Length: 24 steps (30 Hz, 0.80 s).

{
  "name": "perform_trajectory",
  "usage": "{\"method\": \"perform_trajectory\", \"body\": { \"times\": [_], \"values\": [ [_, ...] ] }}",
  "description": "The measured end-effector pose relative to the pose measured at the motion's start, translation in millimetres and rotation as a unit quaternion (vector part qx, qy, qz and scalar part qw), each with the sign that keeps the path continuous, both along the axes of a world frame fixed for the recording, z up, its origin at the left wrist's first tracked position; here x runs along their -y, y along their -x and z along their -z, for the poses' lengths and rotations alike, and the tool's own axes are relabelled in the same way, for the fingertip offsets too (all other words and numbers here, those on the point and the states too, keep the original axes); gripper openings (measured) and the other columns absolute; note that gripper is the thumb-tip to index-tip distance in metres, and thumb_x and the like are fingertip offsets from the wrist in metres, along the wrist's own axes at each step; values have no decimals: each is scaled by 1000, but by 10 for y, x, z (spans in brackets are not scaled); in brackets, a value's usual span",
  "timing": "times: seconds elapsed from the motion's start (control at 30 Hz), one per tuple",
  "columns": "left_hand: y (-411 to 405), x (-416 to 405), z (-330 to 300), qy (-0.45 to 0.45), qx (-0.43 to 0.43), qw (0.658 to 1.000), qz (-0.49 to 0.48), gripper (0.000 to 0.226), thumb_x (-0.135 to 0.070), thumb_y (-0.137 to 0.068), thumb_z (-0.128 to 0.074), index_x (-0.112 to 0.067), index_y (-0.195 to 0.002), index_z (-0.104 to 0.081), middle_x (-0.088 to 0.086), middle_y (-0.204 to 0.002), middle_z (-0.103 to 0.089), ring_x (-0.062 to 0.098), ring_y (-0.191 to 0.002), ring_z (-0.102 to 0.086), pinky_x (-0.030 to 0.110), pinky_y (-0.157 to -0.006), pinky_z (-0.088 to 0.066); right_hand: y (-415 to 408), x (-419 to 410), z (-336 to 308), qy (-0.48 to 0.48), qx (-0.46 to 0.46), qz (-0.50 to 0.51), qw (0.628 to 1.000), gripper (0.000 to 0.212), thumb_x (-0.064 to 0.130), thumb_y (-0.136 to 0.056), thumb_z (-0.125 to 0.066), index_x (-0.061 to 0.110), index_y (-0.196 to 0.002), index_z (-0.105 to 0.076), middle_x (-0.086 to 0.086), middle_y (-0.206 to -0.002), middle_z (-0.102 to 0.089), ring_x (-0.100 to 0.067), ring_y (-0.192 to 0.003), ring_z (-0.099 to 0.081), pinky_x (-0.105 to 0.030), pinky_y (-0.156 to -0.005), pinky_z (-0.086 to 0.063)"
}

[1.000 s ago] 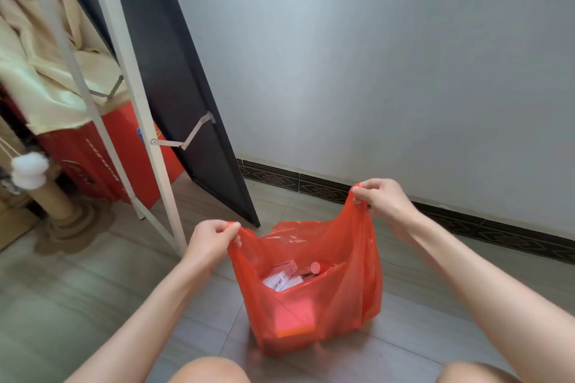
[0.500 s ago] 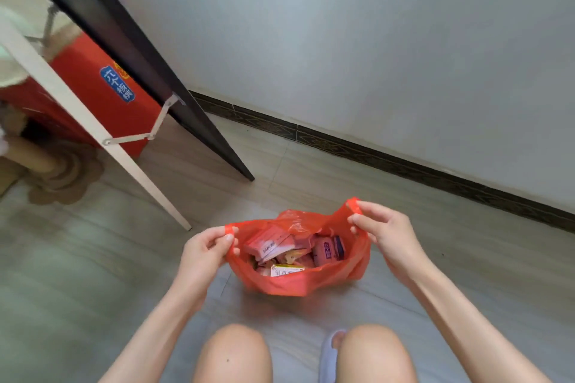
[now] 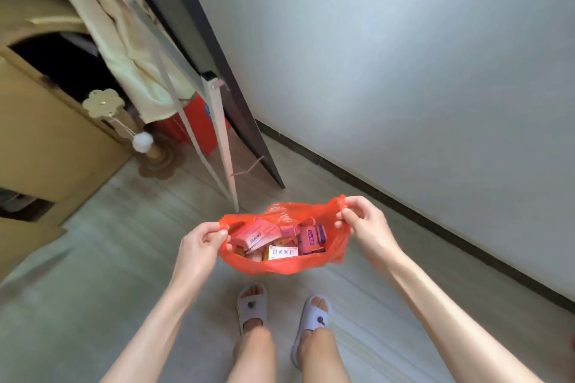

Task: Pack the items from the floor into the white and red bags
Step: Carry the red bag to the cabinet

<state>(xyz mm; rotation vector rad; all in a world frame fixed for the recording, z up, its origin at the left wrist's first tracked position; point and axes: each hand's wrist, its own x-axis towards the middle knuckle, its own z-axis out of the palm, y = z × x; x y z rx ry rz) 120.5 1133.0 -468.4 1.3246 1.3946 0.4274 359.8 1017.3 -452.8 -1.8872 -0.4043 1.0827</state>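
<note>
A red plastic bag [image 3: 289, 266] hangs in front of me with its mouth spread wide. My left hand [image 3: 202, 239] pinches its left handle and my right hand [image 3: 362, 224] pinches its right handle. Inside lie several small medicine boxes [image 3: 281, 241], pink, white and yellow, some with printed labels. No white bag is in view.
My two feet in grey slippers [image 3: 252, 305] stand on the pale wood-look floor just below the bag. A white metal rack leg [image 3: 222, 149] and a dark leaning panel [image 3: 249, 121] stand behind it. A cardboard cat house [image 3: 46, 140] and a red box [image 3: 199, 124] are at the left. A wall runs along the right.
The view has risen from a squat to standing height; my knees have given way to my slippered feet. Both hands keep hold of the bag's handles, and its contents show from above.
</note>
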Motion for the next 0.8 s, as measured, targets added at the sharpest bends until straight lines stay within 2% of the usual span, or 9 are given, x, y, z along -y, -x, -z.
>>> {"method": "perform_trajectory", "body": {
  "times": [0.1, 0.2, 0.33, 0.4, 0.5, 0.6, 0.67, 0.73, 0.8],
  "values": [
    [338, -36, -691, -31, 17, 999, -40, 20, -1, -89, -54, -19, -83, -62, 1, -69, -67, 1, -59, -64, 10, -64, -50, 200, -135, -700, -31, -12, -73, 997, 18, 0, -89, -47, 10, -95, -60, -1, -77, -63, -12, -64, -59, -14, -57, -47],
    [637, -66, -1197, -52, 41, 993, -99, 15, 2, -89, -53, -10, -93, -61, 6, -76, -65, 0, -54, -63, 10, -60, -50, 441, -343, -1269, -63, -11, -148, 987, 20, -1, -88, -49, 14, -89, -62, 3, -74, -64, -12, -65, -59, -13, -54, -43],
    [1117, -65, -1647, -81, 86, 972, -205, 17, 3, -90, -50, -6, -104, -57, 6, -79, -61, 11, -64, -61, 12, -61, -50, 857, -723, -1755, -94, -19, -214, 972, 22, -2, -86, -52, 17, -84, -64, 1, -73, -65, -10, -62, -58, -24, -60, -45],
    [1392, -44, -1830, -91, 96, 963, -236, 21, 5, -90, -49, -4, -107, -56, 7, -80, -59, 17, -70, -58, 18, -68, -50, 1108, -913, -1930, -102, -28, -242, 965, 21, -3, -87, -52, 15, -84, -63, -1, -73, -65, -10, -61, -58, -27, -63, -46],
    [1840, -56, -2077, -118, 106, 949, -271, 23, 8, -89, -48, -3, -107, -55, 8, -82, -57, 19, -71, -57, 28, -75, -46, 1514, -1268, -2128, -123, -33, -283, 951, 18, 0, -88, -53, 14, -88, -64, -2, -79, -67, -14, -73, -62, -35, -77, -50],
    [2316, -137, -2262, -146, 113, 934, -305, 22, 9, -89, -48, -6, -104, -54, 9, -85, -57, 19, -72, -56, 28, -76, -46, 2006, -1653, -2288, -135, -11, -328, 935, 17, 7, -88, -56, 20, -92, -67, -5, -97, -69, -20, -94, -64, -39, -89, -50],
    [2658, -247, -2351, -168, 103, 926, -321, 21, 8, -89, -48, -7, -103, -55, 9, -86, -57, 19, -73, -57, 22, -72, -48, 2387, -1915, -2393, -150, 0, -346, 926, 19, 7, -87, -56, 20, -95, -68, -7, -101, -68, -23, -96, -63, -40, -88, -49],
    [3014, -389, -2419, -182, 103, 922, -326, 22, 7, -89, -48, -7, -104, -55, 7, -85, -58, 18, -72, -57, 12, -64, -49, 2768, -2189, -2465, -161, 8, -357, 920, 21, 2, -88, -53, 12, -99, -68, -11, -99, -66, -24, -88, -61, -36, -80, -48],
    [3375, -549, -2494, -188, 107, 922, -322, 22, 7, -89, -48, -7, -103, -56, 7, -85, -58, 18, -72, -58, 10, -63, -49, 3145, -2433, -2523, -170, 16, -360, 917, 21, -1, -87, -51, 10, -91, -69, -13, -90, -62, -21, -78, -56, -33, -72, -43]
  ]
}}
